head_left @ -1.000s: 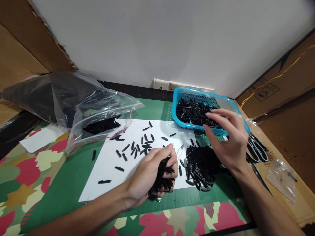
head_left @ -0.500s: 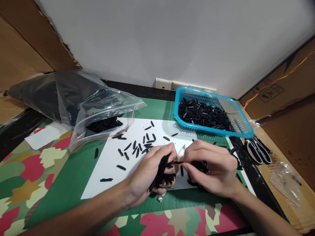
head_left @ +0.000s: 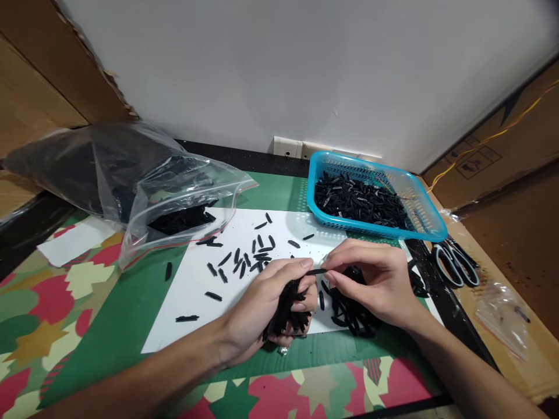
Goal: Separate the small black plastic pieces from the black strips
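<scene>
Left hand [head_left: 266, 302] is curled tight around a bundle of black pieces [head_left: 288, 311], fist resting on the near edge of the white sheet [head_left: 187, 291]. Right hand [head_left: 375, 282] pinches a single black piece [head_left: 315, 272] between thumb and forefinger, held level right at the left thumb tip, so the hands nearly touch. Under the right palm sits a loose pile of black pieces [head_left: 349, 311] on the sheet. More scattered black pieces [head_left: 244, 262] lie across the sheet's middle. Blue basket [head_left: 430, 230], part full of the same black pieces, sits at the far right of the sheet. Scissors [head_left: 454, 265] lie just right of the basket. An open clear zip bag [head_left: 174, 192] holding black pieces lies far left, mouth toward the sheet. Everything rests on a green patterned mat [head_left: 109, 326].
</scene>
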The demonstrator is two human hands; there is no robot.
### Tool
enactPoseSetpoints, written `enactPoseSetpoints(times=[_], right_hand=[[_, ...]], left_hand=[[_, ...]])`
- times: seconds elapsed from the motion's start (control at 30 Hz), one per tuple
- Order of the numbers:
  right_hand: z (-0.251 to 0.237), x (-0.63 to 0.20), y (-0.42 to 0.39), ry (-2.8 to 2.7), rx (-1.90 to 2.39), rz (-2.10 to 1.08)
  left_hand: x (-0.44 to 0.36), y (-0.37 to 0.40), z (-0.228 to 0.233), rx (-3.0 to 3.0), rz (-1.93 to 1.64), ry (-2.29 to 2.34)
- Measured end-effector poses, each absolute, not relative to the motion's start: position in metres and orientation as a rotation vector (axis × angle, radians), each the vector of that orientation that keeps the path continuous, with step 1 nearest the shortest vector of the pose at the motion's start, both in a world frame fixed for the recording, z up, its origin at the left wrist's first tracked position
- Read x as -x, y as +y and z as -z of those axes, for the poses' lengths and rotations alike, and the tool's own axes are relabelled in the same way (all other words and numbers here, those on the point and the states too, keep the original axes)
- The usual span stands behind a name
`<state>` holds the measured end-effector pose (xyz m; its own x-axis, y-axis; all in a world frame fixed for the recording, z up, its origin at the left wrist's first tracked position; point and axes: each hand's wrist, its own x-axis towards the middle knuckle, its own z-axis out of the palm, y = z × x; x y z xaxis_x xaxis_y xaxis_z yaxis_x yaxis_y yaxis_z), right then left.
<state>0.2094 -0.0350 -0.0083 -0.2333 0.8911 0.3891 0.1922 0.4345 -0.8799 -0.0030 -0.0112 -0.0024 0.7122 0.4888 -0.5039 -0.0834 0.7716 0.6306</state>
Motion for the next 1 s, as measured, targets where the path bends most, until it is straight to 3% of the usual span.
enactPoseSetpoints(times=[0.57,1.0], right_hand=[[0.0077,-0.2079,-0.0352,-1.802,0.946,-0.62],[0.008,-0.2058,-0.0388,-1.566,1.038,-1.057]], left_hand=[[0.002,-0.0113,0.0011,-0.615,-0.348,0.701],[0.0015,-0.0123,0.0018,-0.651,-0.373,0.738]])
